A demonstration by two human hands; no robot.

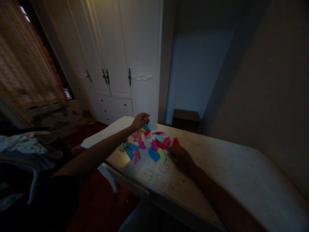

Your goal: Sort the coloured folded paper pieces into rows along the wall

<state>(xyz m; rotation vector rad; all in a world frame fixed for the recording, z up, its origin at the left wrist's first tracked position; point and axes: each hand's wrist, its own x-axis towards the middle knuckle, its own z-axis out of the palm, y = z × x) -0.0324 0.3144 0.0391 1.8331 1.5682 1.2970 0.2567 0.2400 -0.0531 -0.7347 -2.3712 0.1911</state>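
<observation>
nearer, left grip [140, 121]: curled, cannot tell if pinching | light-blue folded paper [151, 126]: just right of fingertips, counter's [217, 161] far side, slanting lower-right | right grip [181, 158]: beside red folded paper [175, 141], closure unclear

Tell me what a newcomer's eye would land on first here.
First, the scatter of bright pink, blue, red and yellowish pieces on the pale table, vivid in a dim room. Next, the two bare hands: the left hand beside a light blue piece at the far side, the right hand near a red piece. Beyond the table stands a tall white wardrobe.
</observation>
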